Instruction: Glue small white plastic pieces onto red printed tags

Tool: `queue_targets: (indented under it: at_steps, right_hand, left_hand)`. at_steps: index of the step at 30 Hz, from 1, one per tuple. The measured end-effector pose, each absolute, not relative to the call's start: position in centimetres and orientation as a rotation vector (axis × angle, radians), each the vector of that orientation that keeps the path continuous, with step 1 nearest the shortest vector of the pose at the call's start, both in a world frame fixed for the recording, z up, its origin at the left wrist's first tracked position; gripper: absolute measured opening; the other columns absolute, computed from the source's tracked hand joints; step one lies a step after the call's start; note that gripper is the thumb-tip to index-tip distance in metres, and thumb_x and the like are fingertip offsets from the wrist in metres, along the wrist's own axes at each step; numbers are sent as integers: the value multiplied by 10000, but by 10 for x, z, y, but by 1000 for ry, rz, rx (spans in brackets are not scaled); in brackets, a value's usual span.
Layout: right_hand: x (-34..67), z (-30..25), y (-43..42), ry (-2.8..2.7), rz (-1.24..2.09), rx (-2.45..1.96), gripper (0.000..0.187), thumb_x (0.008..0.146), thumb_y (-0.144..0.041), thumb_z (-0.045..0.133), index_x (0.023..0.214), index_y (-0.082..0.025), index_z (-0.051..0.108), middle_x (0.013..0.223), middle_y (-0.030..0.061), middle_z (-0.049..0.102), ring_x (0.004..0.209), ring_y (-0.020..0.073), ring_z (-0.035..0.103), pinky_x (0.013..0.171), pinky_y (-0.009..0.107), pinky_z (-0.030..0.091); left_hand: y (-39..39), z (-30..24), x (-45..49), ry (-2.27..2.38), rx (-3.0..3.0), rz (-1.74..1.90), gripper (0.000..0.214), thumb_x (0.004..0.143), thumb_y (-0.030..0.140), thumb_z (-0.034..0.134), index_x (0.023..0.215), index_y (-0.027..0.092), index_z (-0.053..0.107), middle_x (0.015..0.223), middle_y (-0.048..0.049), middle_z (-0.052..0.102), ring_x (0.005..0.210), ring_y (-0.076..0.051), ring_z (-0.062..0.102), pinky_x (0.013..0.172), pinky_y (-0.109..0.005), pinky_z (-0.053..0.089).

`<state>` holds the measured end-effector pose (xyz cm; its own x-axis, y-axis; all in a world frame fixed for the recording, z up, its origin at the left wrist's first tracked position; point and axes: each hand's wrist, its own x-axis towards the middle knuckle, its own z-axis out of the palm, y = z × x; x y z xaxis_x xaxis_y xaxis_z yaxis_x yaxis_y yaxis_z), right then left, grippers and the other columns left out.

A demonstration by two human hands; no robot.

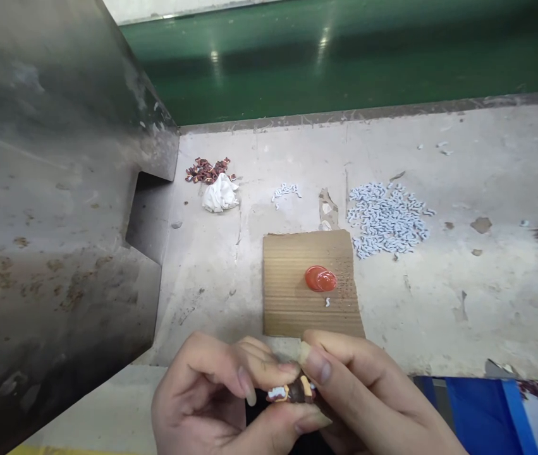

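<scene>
Both hands meet at the bottom centre of the view. My left hand (216,398) and my right hand (363,392) pinch one small brown and white figure part (294,392) between their fingertips, close to the table's near edge. Just beyond them lies a piece of brown cardboard (292,297) with a blob of red paint or glue (320,279) on it and one tiny white piece beside the blob.
A heap of small white pieces (385,218) lies right of the cardboard, a smaller cluster (285,191) farther back. A crumpled white cloth (220,194) and red-brown bits (206,169) sit at back left. A large grey metal housing (50,208) fills the left. A blue bin (477,411) is at lower right.
</scene>
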<state>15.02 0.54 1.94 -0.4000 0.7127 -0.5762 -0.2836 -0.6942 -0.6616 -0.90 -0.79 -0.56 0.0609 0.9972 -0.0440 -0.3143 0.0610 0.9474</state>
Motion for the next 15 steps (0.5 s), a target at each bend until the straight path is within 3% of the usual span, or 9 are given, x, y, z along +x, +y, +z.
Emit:
queue_targets:
  at_steps: [11,15]
  right_hand:
    - [150,17,2,-478,2195,-1241,732,786,-850,726,661,-241,338,631,-95,280,521,70,219,448,254,169]
    - [154,18,4,-505,2262,-1236,745,767,-877,715,669,-240,340,600,-104,300,498,58,234,453,266,163]
  left_hand:
    - [-12,-11,-3,1038,981,1314,464,740,-1,911,794,253,526,812,125,850,648,-134,765,727,-288,659]
    - [-7,-8,-1,1033,982,1329,509,668,-41,917,721,219,484,769,109,852,586,-125,747,678,-261,647]
